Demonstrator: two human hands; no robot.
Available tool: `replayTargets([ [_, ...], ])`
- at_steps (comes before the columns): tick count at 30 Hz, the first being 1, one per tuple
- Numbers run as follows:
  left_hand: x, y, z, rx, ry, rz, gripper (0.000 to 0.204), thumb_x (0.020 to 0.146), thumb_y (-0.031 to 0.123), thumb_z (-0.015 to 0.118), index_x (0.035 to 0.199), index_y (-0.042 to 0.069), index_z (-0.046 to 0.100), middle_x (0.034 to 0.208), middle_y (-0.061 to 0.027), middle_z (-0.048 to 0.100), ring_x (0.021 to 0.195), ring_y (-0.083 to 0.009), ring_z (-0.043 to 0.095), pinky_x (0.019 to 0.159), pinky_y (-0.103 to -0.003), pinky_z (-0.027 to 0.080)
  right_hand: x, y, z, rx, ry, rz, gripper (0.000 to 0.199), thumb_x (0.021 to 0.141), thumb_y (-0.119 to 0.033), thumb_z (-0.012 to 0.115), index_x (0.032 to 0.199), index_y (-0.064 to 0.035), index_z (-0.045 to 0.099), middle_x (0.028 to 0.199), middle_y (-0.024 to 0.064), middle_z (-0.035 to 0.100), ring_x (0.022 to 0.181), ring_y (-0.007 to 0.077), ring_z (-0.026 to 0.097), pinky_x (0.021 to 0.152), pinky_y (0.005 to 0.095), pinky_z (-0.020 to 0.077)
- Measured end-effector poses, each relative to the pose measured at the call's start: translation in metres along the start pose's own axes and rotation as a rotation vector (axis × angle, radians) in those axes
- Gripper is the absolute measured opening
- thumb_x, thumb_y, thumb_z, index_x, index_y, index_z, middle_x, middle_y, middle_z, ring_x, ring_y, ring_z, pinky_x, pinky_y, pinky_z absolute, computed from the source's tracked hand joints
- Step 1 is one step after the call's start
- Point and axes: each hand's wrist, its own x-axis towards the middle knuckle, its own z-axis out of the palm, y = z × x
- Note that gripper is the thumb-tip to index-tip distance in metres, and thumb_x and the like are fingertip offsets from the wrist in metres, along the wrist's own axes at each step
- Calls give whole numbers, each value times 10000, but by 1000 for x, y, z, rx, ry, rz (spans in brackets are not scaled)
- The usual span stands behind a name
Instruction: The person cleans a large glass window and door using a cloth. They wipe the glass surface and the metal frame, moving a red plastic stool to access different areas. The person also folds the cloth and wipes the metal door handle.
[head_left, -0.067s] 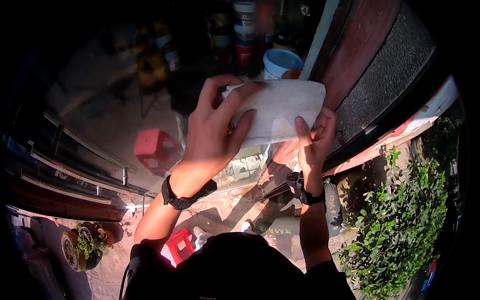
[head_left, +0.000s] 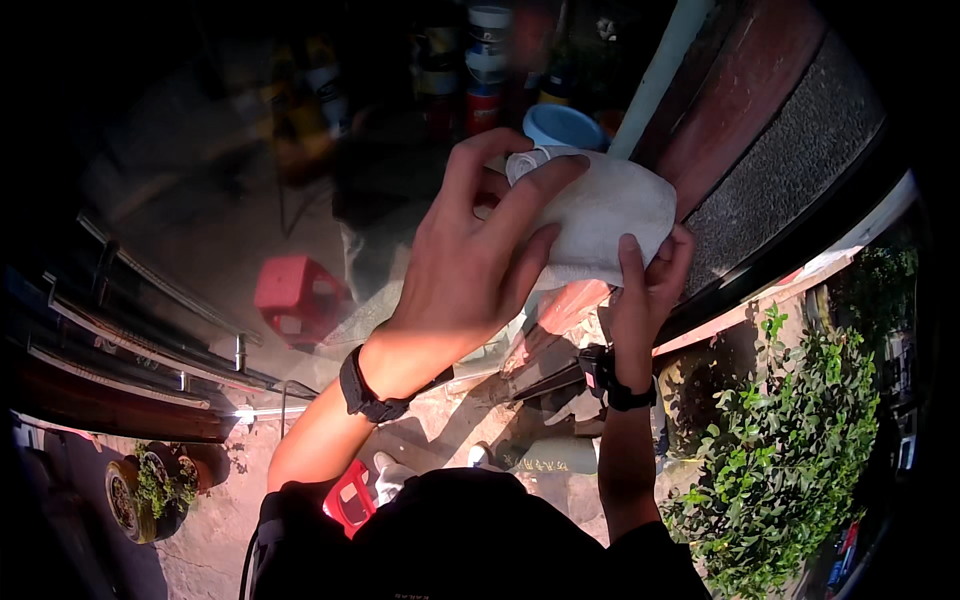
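Note:
A folded white cloth point(head_left: 612, 212) is stretched between my two hands at chest height or above. Its left end is rolled into a small coil that faces me. My left hand point(head_left: 470, 250) grips this rolled end, thumb below and fingers over the top. At the lower right corner, my right hand point(head_left: 648, 285) pinches the cloth, with its thumb on the near face and its fingers behind. Both wrists wear black bands.
Beyond the cloth are a red stool point(head_left: 297, 300), stacked buckets point(head_left: 487, 70) and a blue-lidded tub point(head_left: 563, 126), seen through what looks like glass. Another red stool point(head_left: 350, 500) stands by my feet. A leafy bush point(head_left: 780, 440) is at right, potted plants point(head_left: 155, 490) at lower left.
Both hands and the cloth have shifted slightly to the right. The cloth's left end now shows more of its rolled edge, and my left hand has moved further over it.

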Motion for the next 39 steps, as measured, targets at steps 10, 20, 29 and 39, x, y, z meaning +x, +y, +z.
replayTargets([
  [10, 5, -23, 23, 102, 241, 449, 400, 751, 29, 714, 1147, 19, 662, 1420, -84, 486, 1132, -272, 547, 830, -313, 608, 26, -39, 20, -704, -3, -391, 361, 961, -27, 618, 1322, -36, 627, 1477, 164, 475, 1369, 284, 460, 1144, 407, 348],
  [20, 186, -25, 18, 473, 497, 667, 265, 802, 138, 680, 1034, 13, 714, 1153, -128, 623, 1136, -329, 543, 961, -396, 437, 189, -97, 68, -1278, -13, -1171, 485, 820, -133, 799, 1263, 4, 659, 1396, 201, 521, 1190, 292, 596, 969, 382, 487],
  [29, -51, -105, 82, 465, -244, 503, 278, 727, 135, 666, 975, 25, 725, 1186, -92, 557, 1071, -287, 579, 885, -296, 566, -51, 105, 23, -1047, 9, -289, 473, 850, -105, 777, 1284, -3, 619, 1274, 217, 518, 1208, 411, 542, 1001, 477, 468],
  [39, 53, -74, 82, 464, 81, 515, 262, 763, 108, 682, 1014, 31, 676, 1062, -52, 535, 1025, -245, 556, 825, -324, 539, 74, 44, 38, -832, 75, -734, 428, 921, -32, 608, 1346, -2, 559, 1317, 250, 510, 1184, 444, 554, 986, 498, 449],
])
